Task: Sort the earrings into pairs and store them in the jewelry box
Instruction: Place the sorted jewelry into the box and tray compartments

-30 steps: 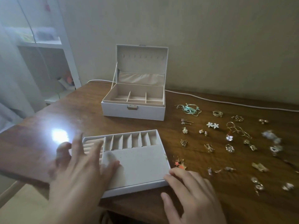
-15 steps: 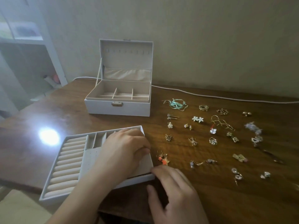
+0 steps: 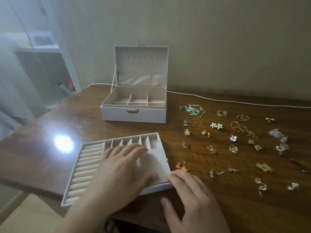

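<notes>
A white jewelry box point(image 3: 134, 113) stands open at the back of the wooden table point(image 3: 50, 125). Its removable tray point(image 3: 87, 167), with ring rolls and small slots, lies near the front edge. My left hand point(image 3: 117, 172) rests flat on the tray's padded panel, fingers spread. My right hand point(image 3: 193, 199) lies on the table at the tray's right corner, fingers relaxed and holding nothing. Just beyond its fingertips lies an orange star earring pair point(image 3: 180, 166). Many gold and crystal earrings point(image 3: 234, 148) are spread over the right half of the table, among them white flower studs point(image 3: 216, 126).
A teal ribbon piece point(image 3: 193, 110) lies right of the box. A white cable point(image 3: 235, 101) runs along the back wall. White shelving point(image 3: 50, 47) stands at the left. A bright light glare point(image 3: 64, 143) shows on the tabletop left of the tray.
My left hand has opened from a curled pose at the tray's right edge to lie flat on the panel. The tray sits more squarely in view; my right hand has barely moved.
</notes>
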Action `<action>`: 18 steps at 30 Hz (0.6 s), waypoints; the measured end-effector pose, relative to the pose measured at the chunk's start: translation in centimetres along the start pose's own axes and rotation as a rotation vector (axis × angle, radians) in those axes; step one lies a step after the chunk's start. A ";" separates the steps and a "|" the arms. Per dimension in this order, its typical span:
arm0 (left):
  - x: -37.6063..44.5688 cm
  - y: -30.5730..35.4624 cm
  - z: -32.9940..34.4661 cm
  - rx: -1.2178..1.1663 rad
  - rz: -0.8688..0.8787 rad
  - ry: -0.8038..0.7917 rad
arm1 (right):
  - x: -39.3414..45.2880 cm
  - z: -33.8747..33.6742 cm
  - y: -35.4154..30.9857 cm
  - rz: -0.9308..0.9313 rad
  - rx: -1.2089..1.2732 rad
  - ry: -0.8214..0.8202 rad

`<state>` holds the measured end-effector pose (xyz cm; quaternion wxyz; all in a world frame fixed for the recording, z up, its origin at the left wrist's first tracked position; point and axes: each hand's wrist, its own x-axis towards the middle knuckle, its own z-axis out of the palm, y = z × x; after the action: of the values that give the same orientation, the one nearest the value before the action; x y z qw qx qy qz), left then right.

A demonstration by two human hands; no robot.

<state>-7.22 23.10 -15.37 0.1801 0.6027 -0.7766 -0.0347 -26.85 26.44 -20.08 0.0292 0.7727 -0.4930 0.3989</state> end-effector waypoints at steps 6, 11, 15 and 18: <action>1.3 -1.0 0.7 -0.016 0.098 0.109 | 0.3 0.3 0.5 -0.059 -0.044 -0.091; 3.3 -0.3 1.9 -0.084 0.291 0.075 | 0.6 0.6 0.5 -0.062 -0.060 -0.131; 5.7 0.6 2.6 -0.153 0.357 0.120 | 0.7 0.7 0.4 -0.033 -0.036 -0.143; 6.6 0.5 2.5 -0.088 0.420 0.146 | 1.2 0.5 0.1 -0.058 -0.046 -0.099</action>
<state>-9.85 16.56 -15.98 0.2654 0.4201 -0.8677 0.0133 -26.42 25.27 -19.62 0.0340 0.8045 -0.4805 0.3475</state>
